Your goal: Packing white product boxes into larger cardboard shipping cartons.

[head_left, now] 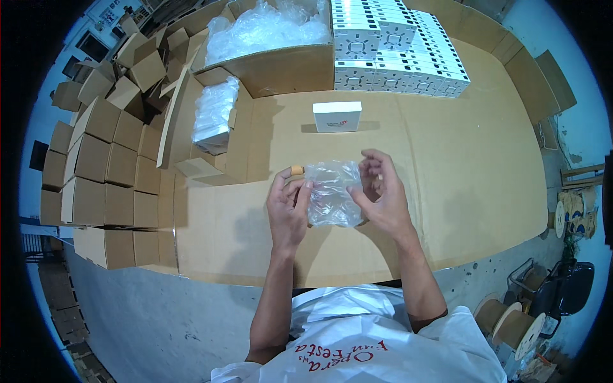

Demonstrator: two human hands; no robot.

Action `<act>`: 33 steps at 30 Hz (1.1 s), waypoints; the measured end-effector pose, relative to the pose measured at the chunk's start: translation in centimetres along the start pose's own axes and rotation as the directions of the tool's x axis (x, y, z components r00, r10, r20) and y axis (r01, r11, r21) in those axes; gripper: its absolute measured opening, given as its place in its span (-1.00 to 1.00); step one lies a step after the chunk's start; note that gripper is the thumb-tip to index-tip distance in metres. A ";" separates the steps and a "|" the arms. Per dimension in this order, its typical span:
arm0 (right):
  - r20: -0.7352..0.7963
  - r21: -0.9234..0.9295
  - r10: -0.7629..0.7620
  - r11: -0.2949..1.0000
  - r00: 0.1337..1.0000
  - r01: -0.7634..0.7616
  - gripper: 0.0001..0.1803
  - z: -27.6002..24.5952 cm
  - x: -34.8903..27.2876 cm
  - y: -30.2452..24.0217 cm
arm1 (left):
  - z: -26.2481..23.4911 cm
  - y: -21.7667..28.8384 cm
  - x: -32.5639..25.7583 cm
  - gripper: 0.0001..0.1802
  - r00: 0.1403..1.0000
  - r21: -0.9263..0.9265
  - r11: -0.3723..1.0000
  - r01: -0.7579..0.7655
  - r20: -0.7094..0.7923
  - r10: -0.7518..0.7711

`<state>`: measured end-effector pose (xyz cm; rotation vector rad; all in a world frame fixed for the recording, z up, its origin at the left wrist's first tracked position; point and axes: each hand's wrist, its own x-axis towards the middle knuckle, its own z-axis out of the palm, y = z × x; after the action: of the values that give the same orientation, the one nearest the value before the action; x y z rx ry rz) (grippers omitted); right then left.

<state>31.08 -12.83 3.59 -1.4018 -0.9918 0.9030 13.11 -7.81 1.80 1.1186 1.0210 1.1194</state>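
Observation:
A small clear plastic bag point(332, 195) is held between both hands above the cardboard-covered table point(460, 179). My left hand point(288, 207) pinches its left edge; a tan bandage wraps one fingertip. The bag's right edge is gripped by my right hand point(381, 191), fingers curled. A small white box point(337, 116) stands upright on the table just beyond the hands, apart from them.
Stacked white boxes point(396, 48) fill the far right. An open carton of clear plastic bags point(268, 38) sits far centre, with a bagged bundle point(216, 115) on its flap. Folded brown cartons point(105, 172) are stacked at left. Cable spools point(511, 322) lie on the floor at right.

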 end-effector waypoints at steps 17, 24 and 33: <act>0.374 -0.085 -0.285 0.937 0.883 0.339 -0.86 -0.9 3.4 -1.6 | -0.4 -0.1 -0.1 -0.63 0.998 0.019 0.999 0.044 0.032 -0.044; 0.396 0.042 -0.074 0.997 0.915 0.063 -0.93 -2.0 4.1 0.8 | 0.0 -0.2 0.3 -0.61 0.997 0.122 0.992 0.044 0.053 -0.051; 0.536 0.157 -0.099 0.987 0.839 0.016 -0.91 -3.2 4.4 0.3 | 0.8 3.2 3.2 -0.44 0.901 0.158 0.932 -0.326 0.349 0.256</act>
<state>35.65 -9.81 3.63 -0.9951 -1.3498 1.3424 13.95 -4.52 4.95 1.6134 0.7382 1.0286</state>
